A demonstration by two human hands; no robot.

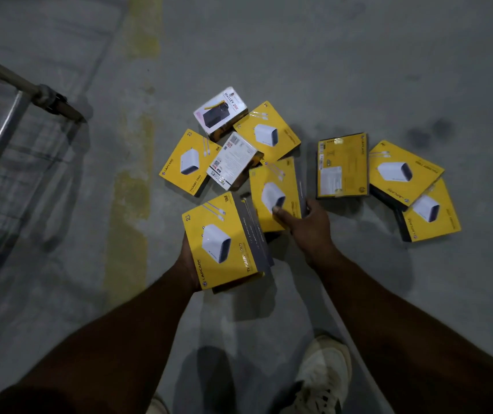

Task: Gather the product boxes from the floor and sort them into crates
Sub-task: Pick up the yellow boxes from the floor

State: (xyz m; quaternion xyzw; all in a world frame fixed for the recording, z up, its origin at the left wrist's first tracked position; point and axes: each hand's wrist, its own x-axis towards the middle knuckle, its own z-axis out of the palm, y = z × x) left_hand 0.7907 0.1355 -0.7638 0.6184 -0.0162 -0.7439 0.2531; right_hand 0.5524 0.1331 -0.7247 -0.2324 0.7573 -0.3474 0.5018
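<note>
The left hand (pixel 190 258) grips a small stack of flat yellow cardboard charger boxes (pixel 224 240) from underneath, its fingers mostly hidden behind the stack, while the right hand (pixel 305 227) pinches another yellow charger box (pixel 275 192) just beyond it, thumb on the printed face and fingers curled round the far edge. More yellow boxes lie scattered on the grey concrete floor (pixel 358 70): three to the right of the right hand, two ahead of the left hand, with a white power-bank box (pixel 220 113) and a white label-side box (pixel 234 160) among them. The stack looks fanned, its grey edges offset, so adding one more box one-handed could let the top ones slide off; the pinched box may also drag its neighbours. A metal wire trolley (pixel 9 138) stands well to the left, cut off by the edge, and no crate is visible. The dim light blurs small print, and a pale shoe (pixel 322 372) is only partly seen
</note>
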